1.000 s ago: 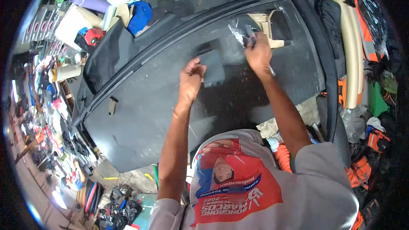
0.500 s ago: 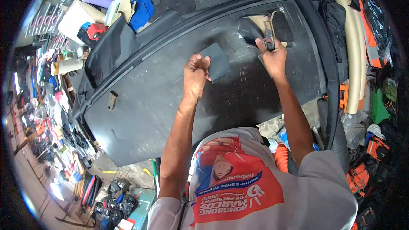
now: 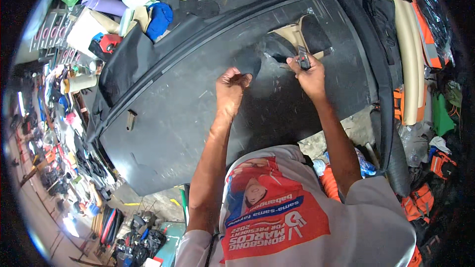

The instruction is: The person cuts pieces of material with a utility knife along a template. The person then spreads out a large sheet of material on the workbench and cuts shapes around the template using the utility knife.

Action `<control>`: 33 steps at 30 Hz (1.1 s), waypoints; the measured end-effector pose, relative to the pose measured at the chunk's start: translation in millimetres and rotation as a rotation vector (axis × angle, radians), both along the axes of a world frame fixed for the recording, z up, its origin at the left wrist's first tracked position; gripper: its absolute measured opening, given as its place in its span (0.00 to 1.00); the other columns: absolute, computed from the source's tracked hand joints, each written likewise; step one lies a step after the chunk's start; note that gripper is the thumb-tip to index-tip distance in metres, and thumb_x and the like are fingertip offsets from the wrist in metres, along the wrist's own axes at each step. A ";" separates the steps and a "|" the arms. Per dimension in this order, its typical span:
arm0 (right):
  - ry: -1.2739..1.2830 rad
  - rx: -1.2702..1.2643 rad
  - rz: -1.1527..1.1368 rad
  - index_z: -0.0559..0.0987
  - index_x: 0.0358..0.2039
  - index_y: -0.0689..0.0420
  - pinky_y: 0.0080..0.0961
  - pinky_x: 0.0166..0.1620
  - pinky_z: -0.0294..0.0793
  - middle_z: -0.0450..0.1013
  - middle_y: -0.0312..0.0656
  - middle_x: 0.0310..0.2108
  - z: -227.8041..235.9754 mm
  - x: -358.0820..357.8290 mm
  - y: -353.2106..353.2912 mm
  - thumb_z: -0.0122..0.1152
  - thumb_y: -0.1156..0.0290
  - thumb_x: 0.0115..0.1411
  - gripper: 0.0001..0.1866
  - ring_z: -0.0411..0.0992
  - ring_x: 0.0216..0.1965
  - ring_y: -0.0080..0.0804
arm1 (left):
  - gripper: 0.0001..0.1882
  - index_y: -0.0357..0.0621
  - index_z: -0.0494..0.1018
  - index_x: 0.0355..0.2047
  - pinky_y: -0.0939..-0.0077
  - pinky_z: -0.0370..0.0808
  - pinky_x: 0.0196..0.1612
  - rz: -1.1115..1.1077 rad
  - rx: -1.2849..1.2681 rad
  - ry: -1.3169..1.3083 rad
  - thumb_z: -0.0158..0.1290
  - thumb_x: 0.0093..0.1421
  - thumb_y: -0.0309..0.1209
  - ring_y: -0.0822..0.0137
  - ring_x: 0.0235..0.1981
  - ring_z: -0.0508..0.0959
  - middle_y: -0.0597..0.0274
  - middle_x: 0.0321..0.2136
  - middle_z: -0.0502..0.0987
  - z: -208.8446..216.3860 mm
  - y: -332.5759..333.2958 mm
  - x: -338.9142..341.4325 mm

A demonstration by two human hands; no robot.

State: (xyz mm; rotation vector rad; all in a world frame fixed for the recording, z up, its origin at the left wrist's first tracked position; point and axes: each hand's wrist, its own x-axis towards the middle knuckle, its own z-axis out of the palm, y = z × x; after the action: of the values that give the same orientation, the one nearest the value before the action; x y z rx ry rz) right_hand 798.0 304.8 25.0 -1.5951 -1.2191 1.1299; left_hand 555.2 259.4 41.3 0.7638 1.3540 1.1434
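My left hand [image 3: 229,93] is closed, pinching a black piece of sheet material [image 3: 249,63] above the dark work surface [image 3: 188,118]. My right hand [image 3: 311,78] is closed round a utility knife [image 3: 303,59], which points away from me. Just beyond the knife lie beige scraps [image 3: 292,33] and black scraps [image 3: 315,32]. The two hands are apart, and the knife does not touch the piece in my left hand. How my left fingertips sit on the piece is partly hidden.
A small metal piece [image 3: 130,119] lies on the left of the surface. Black padded material [image 3: 128,59] runs along its far left edge. On the right stand beige rolls [image 3: 413,69] and orange bags [image 3: 420,202]. A blue cloth [image 3: 159,20] lies at the back.
The black piece has tilted, showing a darker face than before. My right hand with the knife has moved slightly left and toward me. The whole view has shifted a little.
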 end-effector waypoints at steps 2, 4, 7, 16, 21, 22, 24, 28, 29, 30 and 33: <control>0.007 -0.012 0.002 0.82 0.31 0.60 0.24 0.37 0.73 0.78 0.32 0.26 -1.3 0.2 -4.0 0.75 0.66 0.60 0.12 0.70 0.29 0.17 | 0.12 0.38 0.79 0.31 0.74 0.79 0.44 0.005 0.211 0.199 0.56 0.55 0.08 0.69 0.39 0.78 0.64 0.39 0.77 -1.4 -4.9 1.8; 0.012 -0.022 0.002 0.82 0.31 0.60 0.24 0.37 0.73 0.78 0.32 0.25 -1.9 0.3 -7.0 0.74 0.66 0.60 0.11 0.70 0.29 0.17 | 0.12 0.39 0.80 0.30 0.74 0.78 0.46 0.044 0.225 0.210 0.56 0.54 0.07 0.69 0.40 0.78 0.64 0.38 0.77 -0.5 -8.1 3.7; 0.002 -0.010 0.009 0.82 0.32 0.60 0.23 0.37 0.72 0.77 0.31 0.25 -1.9 0.6 -7.6 0.74 0.67 0.61 0.11 0.68 0.29 0.16 | 0.14 0.39 0.81 0.27 0.75 0.76 0.48 0.129 0.266 0.224 0.56 0.52 0.06 0.70 0.41 0.78 0.66 0.37 0.78 3.1 -9.2 5.1; 0.033 -0.027 0.017 0.82 0.32 0.60 0.23 0.37 0.73 0.78 0.31 0.26 2.1 -0.4 -11.1 0.74 0.67 0.60 0.11 0.69 0.30 0.16 | 0.08 0.41 0.81 0.35 0.81 0.74 0.44 0.018 0.166 0.405 0.59 0.58 0.15 0.75 0.37 0.77 0.69 0.34 0.78 3.3 -22.1 0.1; -0.004 -0.024 0.028 0.82 0.33 0.60 0.23 0.37 0.74 0.80 0.32 0.27 8.3 -3.0 -13.5 0.75 0.68 0.60 0.10 0.71 0.30 0.15 | 0.11 0.37 0.78 0.47 0.83 0.74 0.40 -0.038 -0.129 0.148 0.60 0.64 0.23 0.78 0.34 0.76 0.69 0.36 0.78 -6.7 -24.1 0.4; -0.022 -0.038 0.031 0.82 0.33 0.60 0.23 0.37 0.74 0.80 0.32 0.28 9.8 -3.2 -14.2 0.74 0.68 0.60 0.10 0.71 0.30 0.15 | 0.15 0.35 0.77 0.51 0.84 0.74 0.39 -0.060 -0.182 0.121 0.61 0.65 0.25 0.79 0.33 0.75 0.67 0.38 0.79 -7.6 -24.5 1.5; -0.040 -0.052 0.031 0.82 0.33 0.60 0.23 0.37 0.74 0.80 0.33 0.28 12.3 -3.7 -15.8 0.74 0.68 0.60 0.10 0.72 0.31 0.15 | 0.16 0.35 0.76 0.54 0.83 0.74 0.40 -0.062 -0.217 0.073 0.59 0.66 0.26 0.78 0.34 0.76 0.66 0.39 0.79 -8.0 -25.2 5.0; -0.051 -0.075 0.058 0.82 0.32 0.60 0.23 0.37 0.74 0.80 0.32 0.26 17.3 -5.7 -21.9 0.74 0.68 0.60 0.10 0.71 0.30 0.15 | 0.20 0.36 0.74 0.58 0.79 0.74 0.35 -0.079 -0.351 0.041 0.57 0.68 0.29 0.77 0.33 0.75 0.66 0.40 0.80 -5.8 -27.3 17.1; -0.016 -0.058 0.095 0.82 0.32 0.60 0.23 0.37 0.74 0.79 0.33 0.26 19.1 -6.5 -24.1 0.74 0.67 0.60 0.10 0.71 0.30 0.16 | 0.19 0.38 0.75 0.58 0.78 0.72 0.30 -0.072 -0.351 0.097 0.57 0.68 0.30 0.77 0.30 0.74 0.68 0.38 0.80 -6.0 -27.1 20.8; 0.019 -0.041 0.132 0.82 0.32 0.60 0.23 0.37 0.74 0.79 0.33 0.26 21.3 -7.7 -26.9 0.74 0.67 0.60 0.10 0.71 0.30 0.16 | 0.19 0.39 0.75 0.58 0.76 0.71 0.25 -0.070 -0.347 0.140 0.57 0.68 0.31 0.77 0.27 0.73 0.70 0.36 0.80 -6.7 -27.0 23.7; 0.033 0.014 0.203 0.81 0.31 0.60 0.22 0.35 0.72 0.77 0.32 0.24 29.5 -11.6 -35.3 0.74 0.67 0.60 0.11 0.69 0.28 0.15 | 0.22 0.39 0.74 0.60 0.77 0.71 0.26 -0.166 -0.360 0.124 0.58 0.68 0.32 0.77 0.27 0.73 0.70 0.37 0.81 -13.4 -21.9 29.7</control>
State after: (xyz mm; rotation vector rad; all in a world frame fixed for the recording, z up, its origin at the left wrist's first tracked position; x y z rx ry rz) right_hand 786.4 269.6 54.6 -1.4606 -1.3879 1.2663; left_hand 585.0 237.4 27.9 0.6764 1.5168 0.7048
